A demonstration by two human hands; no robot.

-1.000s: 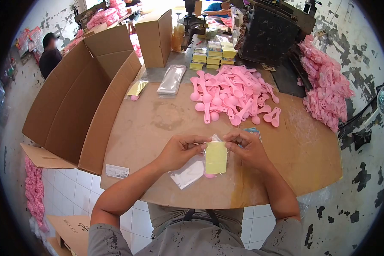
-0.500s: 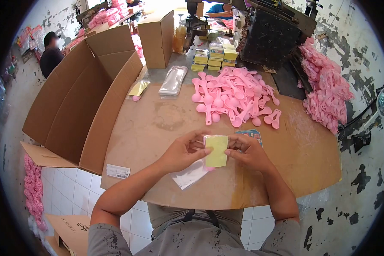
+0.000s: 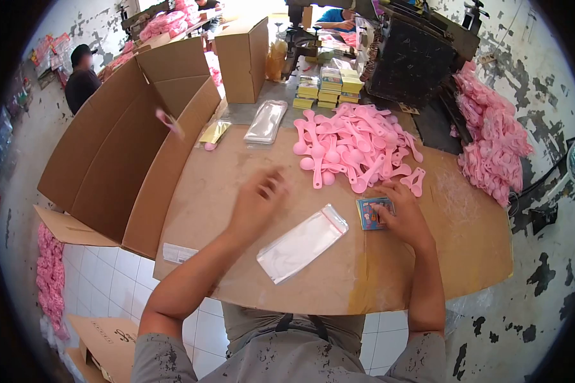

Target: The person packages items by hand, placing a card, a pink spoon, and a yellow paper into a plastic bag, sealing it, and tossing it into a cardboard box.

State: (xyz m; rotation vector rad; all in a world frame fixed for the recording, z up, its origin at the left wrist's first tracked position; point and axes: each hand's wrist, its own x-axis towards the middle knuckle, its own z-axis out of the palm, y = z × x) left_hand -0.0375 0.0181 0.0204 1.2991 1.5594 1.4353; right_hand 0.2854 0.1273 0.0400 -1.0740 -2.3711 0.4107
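Over the cardboard tabletop, right hand on the cards, left hand loose

Near the table's middle, the front stack of clear bags point(image 3: 303, 244) lies flat, its long axis running diagonally, with the seal-strip end pointing away and to the right. Farther off, the back stack of clear bags point(image 3: 266, 121) points mostly away from the person, leaning slightly right. The picture cards point(image 3: 368, 216) lie just right of the front bags, near the spoons; the hand hides too much to tell their long axis. The right hand point(image 3: 399, 214) rests on them, fingers spread and slightly bent. The left hand point(image 3: 259, 195) is blurred above the table, fingers loosely curled and partly open, with nothing visible in its grasp.

Two stacks of bags are visible, and one packet with a yellow card point(image 3: 214, 132) at the left edge. Another, a blurred pink packet point(image 3: 170, 123), slants down to the right in the air by the big open box point(image 3: 108, 153). The pink spoons point(image 3: 358, 145) overlap, pointing every way, too many to count.

Brown cardboard point(image 3: 453, 249) covers the table. Behind stand card piles point(image 3: 329, 86) and a tall carton point(image 3: 241, 60); pink bundles point(image 3: 492, 140) heap against a peeling wall, and white tiles point(image 3: 112, 274) floor the room.
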